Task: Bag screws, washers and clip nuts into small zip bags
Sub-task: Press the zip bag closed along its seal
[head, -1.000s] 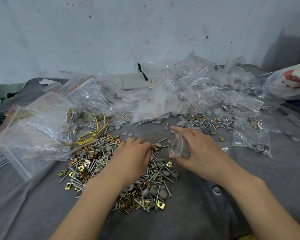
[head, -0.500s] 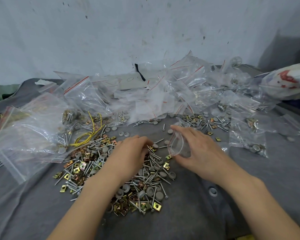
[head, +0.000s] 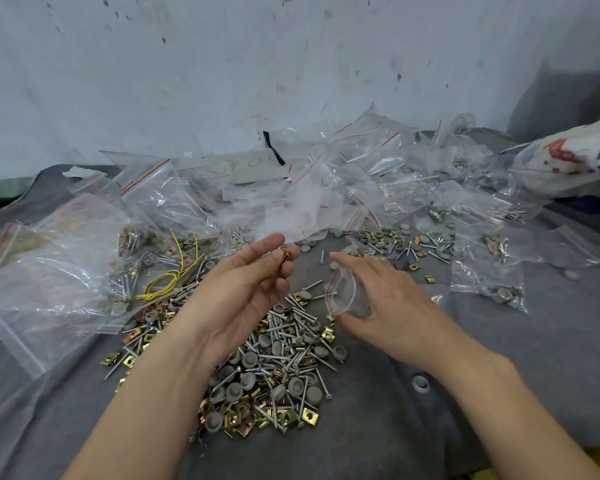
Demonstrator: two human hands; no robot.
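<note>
- The left hand (head: pixel 243 292) was raised palm-up just above the far edge of the loose hardware pile (head: pixel 278 362), its fingertips pinching one copper-coloured clip nut (head: pixel 285 260).
- The right hand (head: pixel 381 306) hovered just right of that pile's far end, thumb and fingers gripping a small zip bag (head: pixel 343 294) with its mouth turned toward the left hand.
- The clip nut and the bag mouth were near each other but apart; nothing could be made out inside the bag.
- Likely risk: the mouth looked narrow and limp, so the nut could catch on the rim and drop back into the pile.
- A light fingertip pinch on so small a piece might slip.
- If the right hand's grip squeezed the film flat, the opening would close.
- Filled zip bags (head: pixel 326 195) lay heaped beyond the pile, all on a grey cloth (head: pixel 430 427).
</note>
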